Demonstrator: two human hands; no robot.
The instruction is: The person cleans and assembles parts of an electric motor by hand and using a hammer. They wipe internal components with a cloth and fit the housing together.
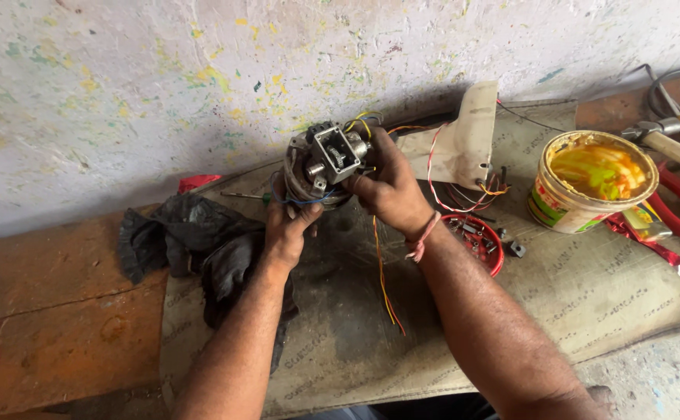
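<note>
Hands, left hand (pixel 287 233) and right hand (pixel 390 187) — each grip closed on small motor (pixel 320 167), round tub (pixel 592 183) with possibly green-striped label to the right

1 head-worn camera looks steeply down, close over the table (pixel 60 311), facing a paint-flecked wall (pixel 122 78) just beyond.

The small electric motor (pixel 323 167) was a round, grimy grey metal unit, held up off the cardboard sheet (pixel 589 303) and tilted so that its end faced the camera. A square metal bracket sat on that end, with a short shaft stub at its centre. Yellow, red, blue and orange wires sprouted from the motor's top and right side; one thin orange-and-yellow pair hung straight down from it to the cardboard.
</note>
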